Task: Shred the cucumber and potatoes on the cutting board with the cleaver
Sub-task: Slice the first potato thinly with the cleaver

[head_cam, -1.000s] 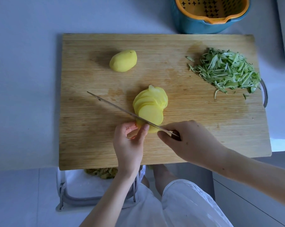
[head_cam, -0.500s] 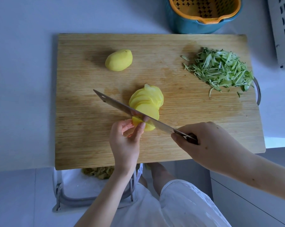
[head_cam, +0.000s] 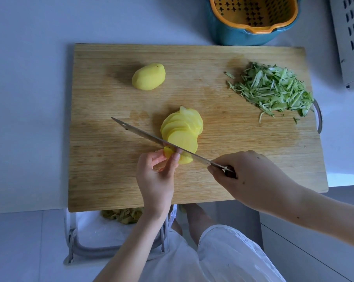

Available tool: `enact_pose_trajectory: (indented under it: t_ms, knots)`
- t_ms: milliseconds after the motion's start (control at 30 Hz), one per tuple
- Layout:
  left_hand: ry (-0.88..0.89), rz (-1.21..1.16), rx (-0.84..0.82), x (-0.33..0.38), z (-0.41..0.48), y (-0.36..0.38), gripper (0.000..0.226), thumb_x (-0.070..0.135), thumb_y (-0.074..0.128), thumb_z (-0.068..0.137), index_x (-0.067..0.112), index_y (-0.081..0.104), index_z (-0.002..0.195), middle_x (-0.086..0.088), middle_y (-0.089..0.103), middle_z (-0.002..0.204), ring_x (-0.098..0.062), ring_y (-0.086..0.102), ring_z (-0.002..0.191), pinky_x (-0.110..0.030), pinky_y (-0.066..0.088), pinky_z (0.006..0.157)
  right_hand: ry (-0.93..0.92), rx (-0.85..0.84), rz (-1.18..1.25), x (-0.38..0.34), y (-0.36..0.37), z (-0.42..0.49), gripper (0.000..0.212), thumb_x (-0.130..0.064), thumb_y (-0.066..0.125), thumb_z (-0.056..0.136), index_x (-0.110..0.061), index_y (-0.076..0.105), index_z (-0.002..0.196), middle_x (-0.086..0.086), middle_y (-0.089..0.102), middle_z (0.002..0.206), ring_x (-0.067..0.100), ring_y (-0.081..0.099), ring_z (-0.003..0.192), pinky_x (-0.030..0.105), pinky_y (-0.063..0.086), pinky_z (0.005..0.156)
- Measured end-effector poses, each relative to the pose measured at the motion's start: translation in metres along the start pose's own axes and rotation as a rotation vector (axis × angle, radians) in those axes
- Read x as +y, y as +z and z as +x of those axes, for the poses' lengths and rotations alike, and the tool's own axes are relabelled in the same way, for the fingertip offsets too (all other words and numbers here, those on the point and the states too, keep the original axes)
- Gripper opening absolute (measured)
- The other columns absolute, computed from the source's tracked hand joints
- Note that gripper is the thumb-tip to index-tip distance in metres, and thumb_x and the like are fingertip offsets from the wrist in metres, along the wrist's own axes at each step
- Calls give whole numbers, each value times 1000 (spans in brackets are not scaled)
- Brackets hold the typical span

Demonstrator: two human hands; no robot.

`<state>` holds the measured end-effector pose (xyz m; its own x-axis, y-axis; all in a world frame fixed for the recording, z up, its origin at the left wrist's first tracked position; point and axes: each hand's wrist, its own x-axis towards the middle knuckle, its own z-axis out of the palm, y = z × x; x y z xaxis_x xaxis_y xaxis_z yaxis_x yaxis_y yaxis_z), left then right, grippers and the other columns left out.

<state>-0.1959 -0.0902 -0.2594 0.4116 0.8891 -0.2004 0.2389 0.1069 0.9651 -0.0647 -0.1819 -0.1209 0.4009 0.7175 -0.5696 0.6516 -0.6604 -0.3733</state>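
Head view is showing the cleaver [head_cam: 149,136] lying diagonally across the cutting board [head_cam: 212,78]; long axis is running from the tip at far left to the handle at near right, blade seen nearly edge-on w/ the spine facing up; it's crossing the near end of the potato slices [head_cam: 182,129], approx. mid-board. R hand [head_cam: 251,180] is wrapping tight round the cleaver handle, index finger reaching along the blade side. L hand [head_cam: 155,176] is curling its fingers and pinching the near end of the slices, fingertips right against the blade. Slices are fanning out in an overlapping row, long axis running near-to-far, leaning away from the person.

Containers: blue bowl [head_cam: 229,35] is sitting on the counter [head_cam: 29,98] just beyond the board's far edge, holding an orange strainer [head_cam: 253,30] w/ star-shaped holes; bin [head_cam: 86,253] is standing below the board's near edge, holding yellowish peelings [head_cam: 123,215].

Counts: 1 cleaver; 1 board; 1 whole peeled potato [head_cam: 148,76] lying at far left of the board, well apart from the slices; 1 fan of slices, exact no. hard to tell; 1 heap of cucumber shreds [head_cam: 273,90] lying at far right of the board; 1 bowl, 1 strainer, 1 bin; 2 hands working.
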Motion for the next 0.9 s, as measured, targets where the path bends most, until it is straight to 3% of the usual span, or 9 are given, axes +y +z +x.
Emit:
enact_pose_trajectory:
  t_ms: [167, 467, 600, 733, 800, 900]
  knots:
    - [1, -8, 17, 1, -1, 1, 44, 67, 71, 69, 28, 58, 84, -11, 66, 90, -34, 69, 78, -51, 57, 69, 11, -30, -13, -3, 0, 6, 42, -38, 38, 96, -24, 37, 56, -6, 42, 51, 10, 37, 49, 21, 28, 48]
    - [-62, -7, 39, -4, -2, 0, 40, 62, 74, 66, 30, 58, 83, -13, 66, 91, -31, 69, 85, -52, 56, 73, -6, -10, -10, -3, 30, 38, 38, -38, 37, 96, -24, 41, 61, -5, 47, 57, 17, 45, 58, 27, 33, 51]
    - [-87, -26, 28, -3, -2, -1, 33, 48, 77, 68, 27, 60, 85, -13, 67, 93, -25, 67, 92, -50, 57, 75, -4, 17, -48, 0, 44, 48, 28, -38, 37, 96, -28, 63, 100, -4, 59, 71, 20, 53, 65, 30, 43, 56]
    - [-72, -27, -33, 7, -6, -3, 30, 34, 77, 67, 27, 60, 91, -13, 67, 100, -15, 66, 96, -32, 57, 78, -13, -59, 36, 1, 37, 49, 38, -36, 40, 96, -44, 43, 133, -12, 46, 57, 8, 43, 51, 26, 40, 51]
    - [-84, -34, -22, 9, -6, -2, 31, 33, 75, 66, 24, 60, 92, -13, 67, 101, -17, 66, 97, -36, 58, 79, -14, -85, 65, 0, 32, 50, 42, -35, 42, 96, -41, 39, 137, -15, 42, 55, 1, 36, 48, 21, 33, 48]
    - [-83, -48, -4, 5, -7, -2, 32, 32, 80, 68, 21, 61, 91, -14, 67, 98, -26, 68, 93, -47, 57, 77, -19, -68, 97, -1, 28, 43, 34, -35, 44, 95, -38, 52, 129, -17, 39, 55, -2, 35, 50, 21, 32, 51]
